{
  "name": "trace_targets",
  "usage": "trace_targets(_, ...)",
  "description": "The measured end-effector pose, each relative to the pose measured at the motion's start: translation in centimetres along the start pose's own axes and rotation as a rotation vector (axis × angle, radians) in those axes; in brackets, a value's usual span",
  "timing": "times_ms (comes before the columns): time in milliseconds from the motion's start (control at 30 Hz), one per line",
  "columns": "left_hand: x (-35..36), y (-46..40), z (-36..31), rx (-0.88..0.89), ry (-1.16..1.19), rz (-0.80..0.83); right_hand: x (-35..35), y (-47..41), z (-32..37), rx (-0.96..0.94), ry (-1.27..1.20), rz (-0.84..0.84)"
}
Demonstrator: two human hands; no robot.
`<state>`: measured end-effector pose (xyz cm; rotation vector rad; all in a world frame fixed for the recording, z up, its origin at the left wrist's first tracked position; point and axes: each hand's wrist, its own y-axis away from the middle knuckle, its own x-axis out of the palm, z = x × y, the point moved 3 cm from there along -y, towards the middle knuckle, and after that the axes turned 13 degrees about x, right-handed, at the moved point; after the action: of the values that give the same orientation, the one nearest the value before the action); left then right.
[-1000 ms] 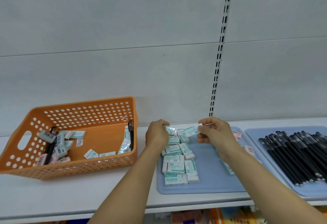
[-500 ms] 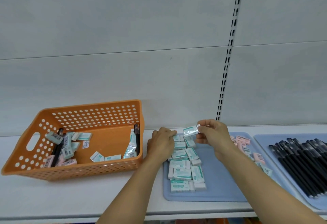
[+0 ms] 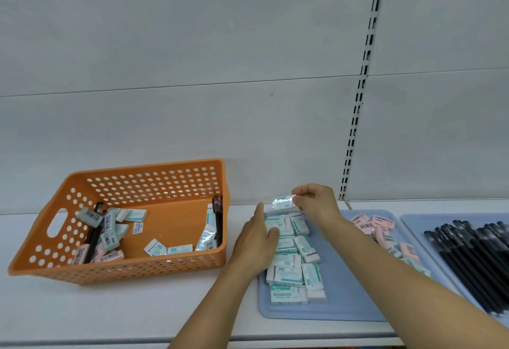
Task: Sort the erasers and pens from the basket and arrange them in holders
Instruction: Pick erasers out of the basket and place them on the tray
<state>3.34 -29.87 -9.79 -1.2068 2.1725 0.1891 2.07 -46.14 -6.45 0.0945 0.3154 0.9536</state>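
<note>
An orange perforated basket [image 3: 170,267] on the left of the shelf holds several teal, grey and pink erasers and a few dark pens. A blue tray [image 3: 344,304] to its right carries rows of teal-and-white erasers [image 3: 286,277] on its left side and pink erasers [image 3: 380,224] on its right side. My right hand [image 3: 316,202] pinches one wrapped teal eraser [image 3: 282,201] above the tray's far end. My left hand [image 3: 256,241] lies flat, its fingers pressing on the rows of teal erasers.
A second blue tray [image 3: 413,222] at the far right is filled with black pens [image 3: 473,255]. The white shelf [image 3: 110,307] runs under everything, backed by a white wall panel with a slotted upright [image 3: 358,100].
My left hand has opened out from a curled pose and now lies flat on the teal erasers. My right hand still pinches the eraser over the tray's far end. The view has shifted left.
</note>
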Motion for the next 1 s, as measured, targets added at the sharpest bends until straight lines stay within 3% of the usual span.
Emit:
trace_targets(133,-0.1,0.2,-0.2,0.038,0.0,-0.01,1.3,-0.3,-0.4,-0.024,0.182,0.068)
trace_targets(467,-0.2,-0.6,0.0,0.088,-0.251,0.081,0.6,-0.4,-0.2,-0.063,0.514,0.199)
trace_targets(567,-0.1,-0.6,-0.1,0.122,-0.286,0.081,-0.6,0.8,-1.0,-0.069,0.513,0.14)
trace_targets(800,0.4,-0.2,-0.4,0.184,-0.359,0.196,-2.4,3.0,-2.3,-0.119,0.794,0.043)
trace_targets(1000,0.6,0.1,-0.1,0.169,-0.356,0.223,-1.9,3.5,-1.7,-0.1,0.716,-0.076)
